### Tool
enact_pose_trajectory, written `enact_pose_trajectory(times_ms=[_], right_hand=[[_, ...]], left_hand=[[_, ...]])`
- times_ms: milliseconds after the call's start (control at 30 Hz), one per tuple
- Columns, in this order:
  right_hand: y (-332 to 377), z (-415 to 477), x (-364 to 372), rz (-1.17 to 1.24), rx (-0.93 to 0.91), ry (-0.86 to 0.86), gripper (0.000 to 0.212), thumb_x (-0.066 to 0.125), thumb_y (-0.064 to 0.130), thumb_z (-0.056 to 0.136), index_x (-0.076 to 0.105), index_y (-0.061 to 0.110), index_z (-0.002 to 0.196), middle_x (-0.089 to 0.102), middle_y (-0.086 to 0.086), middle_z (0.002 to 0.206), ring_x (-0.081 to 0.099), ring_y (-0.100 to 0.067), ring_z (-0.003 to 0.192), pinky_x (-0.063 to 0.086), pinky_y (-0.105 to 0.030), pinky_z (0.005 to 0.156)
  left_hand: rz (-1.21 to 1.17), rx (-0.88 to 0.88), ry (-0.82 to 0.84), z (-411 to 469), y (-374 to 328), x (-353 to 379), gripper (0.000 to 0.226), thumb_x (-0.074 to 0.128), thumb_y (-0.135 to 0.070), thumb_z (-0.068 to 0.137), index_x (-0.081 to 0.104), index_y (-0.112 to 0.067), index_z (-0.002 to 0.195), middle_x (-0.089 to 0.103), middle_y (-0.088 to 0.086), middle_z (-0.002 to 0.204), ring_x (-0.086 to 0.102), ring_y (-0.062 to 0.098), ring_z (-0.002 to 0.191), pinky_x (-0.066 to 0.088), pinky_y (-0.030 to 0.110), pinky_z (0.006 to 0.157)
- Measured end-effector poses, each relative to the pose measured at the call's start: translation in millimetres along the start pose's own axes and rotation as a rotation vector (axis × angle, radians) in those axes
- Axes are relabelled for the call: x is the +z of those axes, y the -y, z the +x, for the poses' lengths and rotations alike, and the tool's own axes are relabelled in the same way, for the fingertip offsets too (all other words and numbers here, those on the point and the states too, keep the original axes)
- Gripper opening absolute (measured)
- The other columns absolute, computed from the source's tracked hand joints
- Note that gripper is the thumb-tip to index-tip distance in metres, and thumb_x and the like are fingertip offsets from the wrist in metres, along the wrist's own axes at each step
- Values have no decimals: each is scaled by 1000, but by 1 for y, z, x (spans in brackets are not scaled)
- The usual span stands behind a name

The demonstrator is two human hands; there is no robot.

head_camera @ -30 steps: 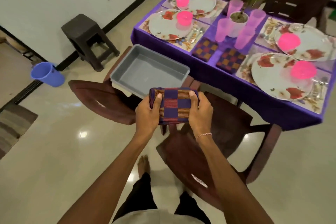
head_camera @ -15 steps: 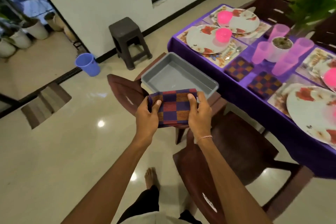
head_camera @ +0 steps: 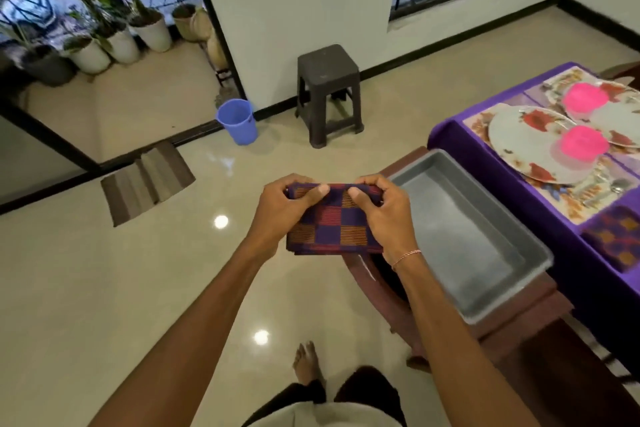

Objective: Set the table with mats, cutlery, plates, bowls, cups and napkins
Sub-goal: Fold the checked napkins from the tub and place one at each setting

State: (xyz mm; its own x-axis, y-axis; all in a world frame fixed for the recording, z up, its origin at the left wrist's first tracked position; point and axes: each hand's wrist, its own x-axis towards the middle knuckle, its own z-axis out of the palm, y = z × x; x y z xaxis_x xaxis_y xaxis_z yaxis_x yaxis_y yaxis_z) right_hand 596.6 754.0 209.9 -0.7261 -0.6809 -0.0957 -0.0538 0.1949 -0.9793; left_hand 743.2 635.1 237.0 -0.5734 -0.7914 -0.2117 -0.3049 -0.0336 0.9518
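— Two hands, one cloth: we see the left hand (head_camera: 280, 208) and the right hand (head_camera: 384, 215) holding a folded checked napkin (head_camera: 332, 224) between them, in the air over the floor, just left of a grey tray (head_camera: 460, 239).

— And each grip?

— We see both pinching the napkin, with thumbs on top near its far edge and fingers curled round its sides.

— Where does the tray sit?

— On a brown chair (head_camera: 519, 322) beside the purple tabletop (head_camera: 450, 128). There we make out floral plates (head_camera: 516, 130) carrying pink bowls (head_camera: 580, 146), cutlery (head_camera: 618, 185) on a floral mat (head_camera: 571, 210), and another checked napkin (head_camera: 614, 239), which is blurred.
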Motion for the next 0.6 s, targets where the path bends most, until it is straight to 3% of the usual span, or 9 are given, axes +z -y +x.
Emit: enact_pose_trajectory(times_ms=[100, 167, 233, 300, 400, 467, 600], right_hand=[[14, 51, 38, -79, -27, 77, 2, 74, 26, 94, 74, 25, 96, 75, 10, 96, 71, -11, 90, 62, -40, 80], [22, 88, 57, -330, -151, 112, 13, 69, 35, 96, 77, 26, 101, 77, 11, 98, 69, -8, 88, 61, -37, 81], [29, 124, 78, -664, -294, 139, 25, 55, 43, 101, 75, 29, 108, 77, 9, 100, 68, -16, 89, 58, -40, 78], [32, 158, 98, -846, -368, 123, 26, 44, 40, 105, 68, 30, 109, 74, 4, 99, 67, -25, 88, 56, -43, 73], [29, 213, 120, -833, -372, 65, 30, 34, 44, 107, 59, 27, 106, 71, 2, 90, 63, -26, 77, 51, -40, 66], [23, 256, 130, -776, -360, 36, 43, 30, 51, 105, 64, 25, 103, 71, 0, 85, 60, -24, 71, 44, -35, 60], [23, 349, 141, -586, -208, -35, 66, 33, 69, 98, 71, 20, 77, 69, 2, 69, 62, -20, 64, 52, -39, 63]], left_hand=[[116, 38, 79, 62, -12, -41, 19, 83, -32, 85, 81, -21, 100, 79, -5, 92, 76, 13, 86, 63, 34, 78], [241, 66, 106, 105, -16, -57, 17, 82, -34, 86, 82, -23, 100, 79, -8, 89, 75, 11, 85, 63, 34, 80], [296, 106, 124, 149, -19, -65, 14, 84, -32, 85, 83, -24, 96, 79, -8, 88, 75, 11, 84, 63, 37, 81], [290, 129, 140, 190, -25, -69, 8, 84, -30, 85, 83, -25, 91, 79, -8, 86, 75, 9, 82, 63, 39, 81], [318, 124, 204, 254, -34, -73, 10, 82, -33, 86, 82, -25, 92, 79, -8, 87, 74, 7, 82, 63, 36, 81], [351, 134, 259, 299, -39, -76, 13, 82, -35, 86, 82, -26, 95, 79, -8, 88, 74, 9, 82, 63, 38, 80], [443, 134, 347, 391, -59, -76, 10, 75, -33, 93, 79, -29, 101, 78, -8, 92, 74, 10, 85, 63, 41, 82]])
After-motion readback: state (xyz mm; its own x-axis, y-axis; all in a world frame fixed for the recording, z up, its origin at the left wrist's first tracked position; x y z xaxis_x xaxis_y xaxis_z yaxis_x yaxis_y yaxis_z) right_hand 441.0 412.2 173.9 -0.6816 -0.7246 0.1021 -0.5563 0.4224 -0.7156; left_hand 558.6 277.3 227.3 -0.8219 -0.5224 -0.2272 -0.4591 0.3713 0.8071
